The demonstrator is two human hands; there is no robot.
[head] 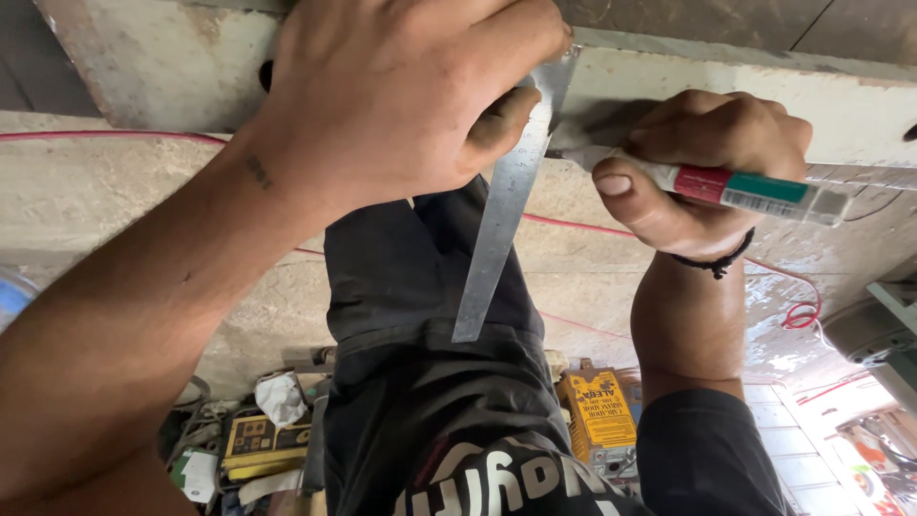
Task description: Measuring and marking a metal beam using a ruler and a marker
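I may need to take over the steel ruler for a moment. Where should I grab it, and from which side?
Grip the free lower end of the steel ruler, coming from below: it juts out bare, while the left hand pins its top and the right hand holds a marker beside it.

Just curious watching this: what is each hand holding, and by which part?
Left hand pins the metal ruler by its upper end; right hand grips the marker pen near its tip.
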